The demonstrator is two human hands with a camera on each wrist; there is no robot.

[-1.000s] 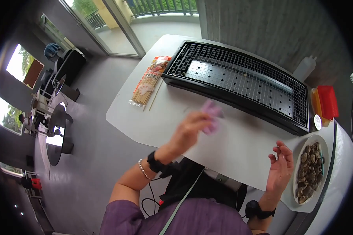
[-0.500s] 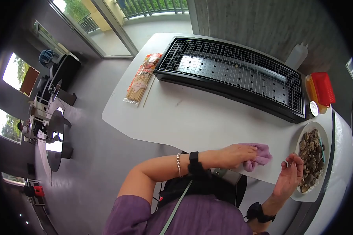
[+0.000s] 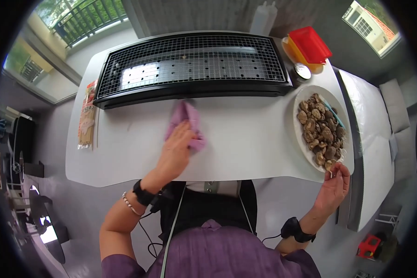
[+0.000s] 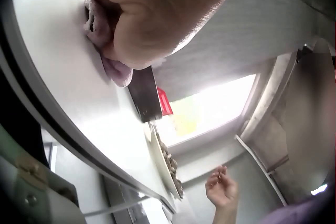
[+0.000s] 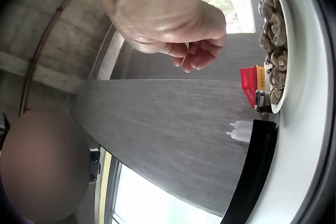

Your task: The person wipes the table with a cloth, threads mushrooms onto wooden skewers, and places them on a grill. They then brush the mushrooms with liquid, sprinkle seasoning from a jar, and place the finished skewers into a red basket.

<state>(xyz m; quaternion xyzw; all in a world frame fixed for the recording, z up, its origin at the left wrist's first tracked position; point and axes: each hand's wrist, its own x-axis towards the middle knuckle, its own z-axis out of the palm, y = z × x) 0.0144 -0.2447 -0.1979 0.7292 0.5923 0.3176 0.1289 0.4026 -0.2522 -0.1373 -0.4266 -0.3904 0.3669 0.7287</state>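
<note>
My left hand [image 3: 173, 150] grips a crumpled purple cloth [image 3: 188, 116] against the white table [image 3: 245, 139], just in front of the black grill [image 3: 194, 88]. Seen from the left wrist, the thumb and fingers bunch the cloth [image 4: 119, 73] on the tabletop. My right hand [image 3: 332, 191] is raised near the front end of a white oval plate [image 3: 298, 125], its fingers loosely curled with nothing between them. Brown mushrooms [image 3: 326, 134] are heaped on that plate, with a blue-green stick-like item [image 3: 331, 112] lying along them. The right wrist view shows the same relaxed hand [image 5: 178, 29].
A wire mesh [image 3: 171, 60] covers the long grill. Packaged wooden skewers [image 3: 86, 120] lie at the table's left, one loose skewer [image 3: 96, 129] beside them. Red basket [image 3: 309, 45], a round-lidded container [image 3: 302, 72] and pale squeeze bottles [image 3: 263, 19] stand at the back right.
The left hand swept the cloth from mid-table to the front right edge, then back left to the grill's front. The right hand stays raised by the plate. The head view has turned right.
</note>
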